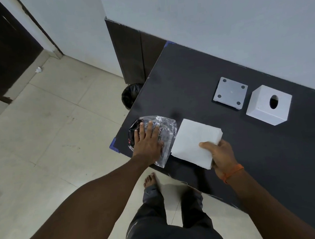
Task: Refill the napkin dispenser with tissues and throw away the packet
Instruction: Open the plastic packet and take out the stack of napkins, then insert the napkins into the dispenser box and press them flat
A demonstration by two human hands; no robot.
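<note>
Looking down at the dark worktop [224, 68], I judge the tissues are out of their wrapper and the loading step comes next. My right hand [221, 157] grips the white tissue stack [191, 139] at its near right corner, thumb on top and fingers [215, 166] curled underneath; the stack's far left edge seems to rest on or just above the worktop, and I cannot tell which. My left hand [147, 140] lies flat, fingers spread, pressing down on the clear packet [165, 130], gripping nothing. The packet sits at the near left corner of the worktop, touching or just beside the stack, and looks crumpled and empty.

The dispenser [268, 105] stands well apart on the far right, a white box with an oval hole facing up; through the hole I see only darkness, so I cannot say whether anything is inside. Its grey base plate [230, 92] lies just left of it, detached, four round feet showing.

Next I'd carry the stack over to the dispenser, turn the box to reach its open underside, and seat the tissues squarely. The bin [130, 95], black-lined, stands on the floor at the worktop's left edge, ready for the packet; its contents are hidden.
</note>
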